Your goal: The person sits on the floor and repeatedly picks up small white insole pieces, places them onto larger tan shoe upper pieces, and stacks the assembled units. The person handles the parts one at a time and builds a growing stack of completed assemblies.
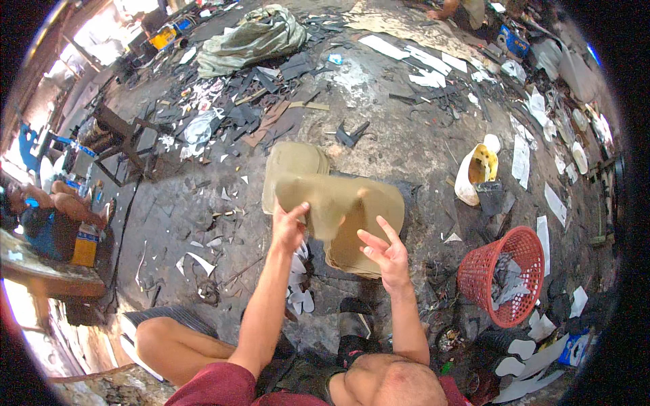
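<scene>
My left hand (pixel 289 227) grips the near left edge of a thin tan sheet (pixel 325 203), thumb on top. The sheet is curved and partly smeared by motion, so I cannot tell its exact outline. Beneath it, a stack of similar tan sheets (pixel 352 254) with rounded corners lies on the floor. A second pile of tan sheets (pixel 292 155) sits just beyond, to the left, partly covered by the held one. My right hand (pixel 387 257) hovers over the right side of the near stack, fingers spread, with nothing in them.
At right stand a red plastic basket (pixel 501 277) holding grey scraps and a cut-open white container (pixel 470 176), yellowish inside. White sole-shaped pieces (pixel 298 287) lie by my left forearm. A grey-green sack (pixel 254 40) and dark scraps lie far off. Another person (pixel 57 210) sits at left.
</scene>
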`<state>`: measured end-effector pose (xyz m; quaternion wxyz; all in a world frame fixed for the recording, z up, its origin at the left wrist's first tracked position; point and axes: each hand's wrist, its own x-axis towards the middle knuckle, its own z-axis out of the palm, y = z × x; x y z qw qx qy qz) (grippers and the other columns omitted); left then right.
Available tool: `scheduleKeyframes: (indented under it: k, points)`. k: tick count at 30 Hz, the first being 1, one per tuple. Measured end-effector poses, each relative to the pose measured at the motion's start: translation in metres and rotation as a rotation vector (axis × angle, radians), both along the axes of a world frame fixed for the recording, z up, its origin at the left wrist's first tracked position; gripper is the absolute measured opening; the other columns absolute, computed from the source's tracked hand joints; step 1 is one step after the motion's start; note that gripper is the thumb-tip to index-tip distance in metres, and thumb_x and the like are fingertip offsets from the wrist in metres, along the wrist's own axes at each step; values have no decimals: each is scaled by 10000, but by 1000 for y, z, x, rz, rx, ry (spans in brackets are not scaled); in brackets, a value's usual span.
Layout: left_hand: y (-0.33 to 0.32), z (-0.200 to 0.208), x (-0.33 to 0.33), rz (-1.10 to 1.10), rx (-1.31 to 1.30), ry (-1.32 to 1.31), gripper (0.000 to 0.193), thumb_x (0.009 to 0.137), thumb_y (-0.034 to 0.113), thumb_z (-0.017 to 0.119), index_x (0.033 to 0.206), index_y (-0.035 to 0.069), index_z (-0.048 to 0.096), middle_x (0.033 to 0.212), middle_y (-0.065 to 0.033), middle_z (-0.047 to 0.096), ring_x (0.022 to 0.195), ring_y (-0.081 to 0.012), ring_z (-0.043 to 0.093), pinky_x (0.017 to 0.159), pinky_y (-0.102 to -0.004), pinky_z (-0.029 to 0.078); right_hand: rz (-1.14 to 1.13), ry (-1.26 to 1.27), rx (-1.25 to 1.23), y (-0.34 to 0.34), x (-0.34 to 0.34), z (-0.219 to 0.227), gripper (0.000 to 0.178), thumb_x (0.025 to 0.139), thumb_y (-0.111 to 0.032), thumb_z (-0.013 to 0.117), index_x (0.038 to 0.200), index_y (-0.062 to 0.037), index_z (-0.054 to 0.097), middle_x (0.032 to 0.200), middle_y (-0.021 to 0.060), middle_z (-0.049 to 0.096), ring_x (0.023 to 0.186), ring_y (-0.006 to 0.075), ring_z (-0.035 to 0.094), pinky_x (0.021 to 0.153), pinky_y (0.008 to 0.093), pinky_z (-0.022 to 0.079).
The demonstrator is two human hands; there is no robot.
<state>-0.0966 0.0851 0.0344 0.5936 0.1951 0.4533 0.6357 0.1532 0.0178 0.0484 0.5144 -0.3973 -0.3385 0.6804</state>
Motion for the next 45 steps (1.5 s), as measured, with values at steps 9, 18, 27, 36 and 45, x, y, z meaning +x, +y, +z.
scheduleKeyframes:
  k: [9,18,27,36,45]
  points:
    - [52,-116,-92,243,-246,99,705,770,-137,641,1407,111,468,1369,-97,557,1199,-283,585,993,-405,486,-42,-1000,250,-45,-5,-61,334,901,-74,692,1234,-80,703,1098,109,748,1056,318,690,936,401,547]
    - [-28,-125,-76,444,-247,869,508,826,73,729,1319,44,612,1239,-123,653,1122,-272,628,938,-388,506,139,-1376,778,-22,-2,-64,237,806,-321,792,972,-157,748,972,16,631,981,238,598,814,399,525]
    - [-131,-107,-9,238,-339,1543,484,780,270,822,1186,35,703,1020,-136,626,952,-322,612,854,-432,510,-104,-1639,147,68,33,-12,190,994,-275,513,975,-110,604,901,145,668,833,399,685,710,565,521]
    - [-154,-92,-6,210,-229,1079,509,682,76,912,1142,9,705,908,-28,601,711,-112,572,622,-261,501,-575,-1477,910,84,40,25,57,959,-161,630,995,-118,640,823,98,637,716,348,629,637,474,474]
    - [-162,-87,-10,-133,-259,1027,321,764,151,887,852,40,599,863,-61,704,651,-86,583,595,-288,502,-423,-1564,1108,54,42,68,56,879,-131,711,918,-126,671,733,56,588,667,281,588,632,433,446]
